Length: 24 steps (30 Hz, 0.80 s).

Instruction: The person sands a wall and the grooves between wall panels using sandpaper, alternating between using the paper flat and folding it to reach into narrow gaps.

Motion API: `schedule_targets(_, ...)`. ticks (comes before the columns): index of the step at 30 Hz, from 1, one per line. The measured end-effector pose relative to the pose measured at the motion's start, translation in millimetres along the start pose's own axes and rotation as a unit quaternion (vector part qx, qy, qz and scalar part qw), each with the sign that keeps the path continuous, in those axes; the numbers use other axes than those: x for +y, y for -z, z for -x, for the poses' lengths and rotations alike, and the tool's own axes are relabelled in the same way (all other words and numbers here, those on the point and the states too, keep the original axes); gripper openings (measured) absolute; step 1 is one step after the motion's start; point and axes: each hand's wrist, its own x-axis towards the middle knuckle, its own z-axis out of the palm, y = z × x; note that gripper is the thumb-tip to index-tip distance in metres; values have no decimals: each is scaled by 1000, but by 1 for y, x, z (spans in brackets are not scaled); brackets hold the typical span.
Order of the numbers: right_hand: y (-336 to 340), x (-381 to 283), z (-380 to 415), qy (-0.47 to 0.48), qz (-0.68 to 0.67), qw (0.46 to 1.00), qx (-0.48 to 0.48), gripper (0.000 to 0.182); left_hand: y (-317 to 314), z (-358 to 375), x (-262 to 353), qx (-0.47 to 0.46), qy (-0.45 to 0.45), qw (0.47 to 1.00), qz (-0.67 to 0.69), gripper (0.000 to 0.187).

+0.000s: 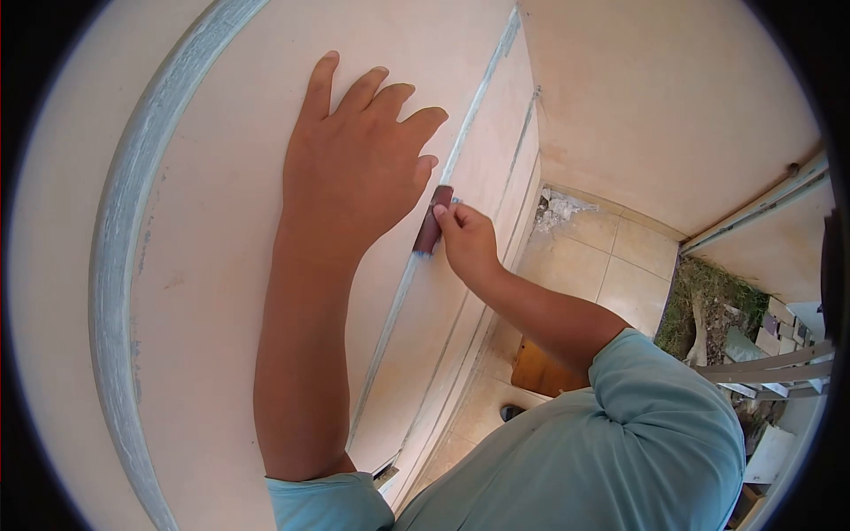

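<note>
My left hand (363, 155) rests on the pale wall panel (230, 203), fingers spread and holding nothing. Just to its right, my right hand (469, 234) pinches a dark reddish-brown piece of sandpaper (428, 230) between thumb and fingers. The sandpaper looks folded into a narrow rectangle, with blue marks on its lower end. It lies along a narrow grey-blue strip (390, 310) that runs lengthwise down the panel, covering a short stretch of it.
A wide, streaky grey band (111, 257) curves along the left. To the right lies a tiled floor (584, 257) with whitish debris (562, 211) in the corner and a brown wooden piece (540, 367). Metal rails (779, 367) and stacked tiles stand farther right.
</note>
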Motion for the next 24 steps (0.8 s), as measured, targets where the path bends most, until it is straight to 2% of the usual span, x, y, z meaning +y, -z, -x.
schedule_targets(2, 14, -45, -55, -59, 4, 997, 40, 27, -1, 1, -1, 22, -10, 1000, 3, 37)
schedule_targets(5, 8, -54, -33, -38, 24, 999, 21, 25, -1, 0, -1, 18, -1, 1000, 8, 37)
schedule_targets(7, -3, 0, 25, 5, 26, 999, -44, 25, -1, 1, -2, 22, 5, 1000, 10, 37)
schedule_targets(8, -8, 11, 47, 73, 10, 996, -52, 28, -2, 2, -1, 22, -1, 1000, 11, 37)
schedule_targets(10, -1, -11, 28, -29, 58, 995, -72, 31, -1, 1, -2, 22, -3, 1000, 4, 37)
schedule_targets(12, 10, -45, -2, -100, 37, 989, -98, 32, -1, 4, 1, 15, -17, 1000, 2, 36)
schedule_targets(14, 7, -28, 5, -71, 39, 992, -96, 30, -1, 1, 0, 19, -5, 1000, 4, 36)
schedule_targets(16, -1, -10, 44, -26, -33, 997, -66, 27, -3, 3, -2, 23, 0, 1000, 7, 36)
schedule_targets(17, -9, -4, 59, -21, -81, 993, -84, 25, -3, 2, -2, 33, -5, 999, 8, 36)
schedule_targets(20, 0, -13, 42, -29, -31, 997, -61, 26, -3, 1, -2, 27, -6, 1000, 10, 36)
schedule_targets(22, 6, -18, -12, -37, -62, 997, 37, 30, -3, 1, -3, 30, -13, 999, 12, 35)
schedule_targets(24, 11, -30, -33, -43, -80, 994, 65, 29, -2, 2, -2, 38, -13, 999, 17, 35)
